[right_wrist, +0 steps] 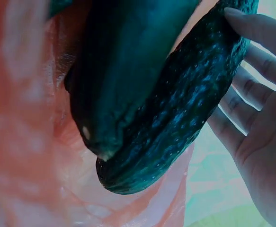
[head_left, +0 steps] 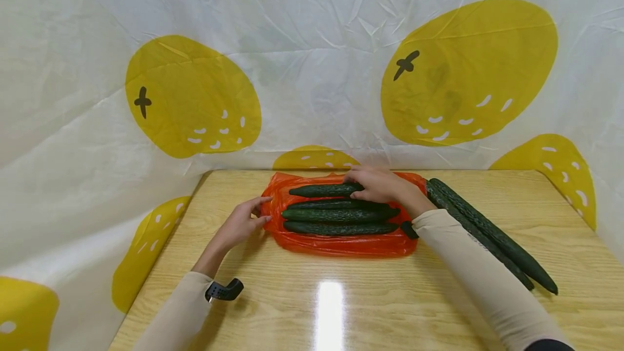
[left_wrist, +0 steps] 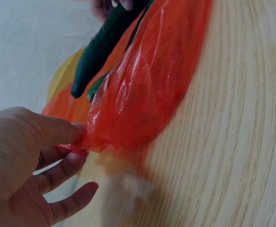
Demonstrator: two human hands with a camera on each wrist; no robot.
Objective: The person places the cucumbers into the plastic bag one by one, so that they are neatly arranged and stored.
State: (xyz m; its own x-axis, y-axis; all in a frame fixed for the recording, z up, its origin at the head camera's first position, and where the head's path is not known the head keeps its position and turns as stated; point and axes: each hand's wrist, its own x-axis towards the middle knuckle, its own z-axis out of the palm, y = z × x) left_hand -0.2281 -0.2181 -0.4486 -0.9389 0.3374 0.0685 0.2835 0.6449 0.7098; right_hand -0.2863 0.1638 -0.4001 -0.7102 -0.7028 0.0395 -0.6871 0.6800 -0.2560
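Observation:
A red plastic bag lies spread on the table with several dark green cucumbers on it, side by side. My left hand pinches the bag's left edge between thumb and fingers, as the left wrist view shows at the gathered red film. At the back of the bag, my right hand grips the rearmost cucumber near its right part. In the right wrist view the thumb and fingers of the right hand lie about that bumpy cucumber, beside another one.
Two long cucumbers lie slantwise on the wooden table, right of the bag and partly behind the right forearm. A white cloth with yellow fruit shapes hangs behind the table's back edge. A black strap sits on the left wrist.

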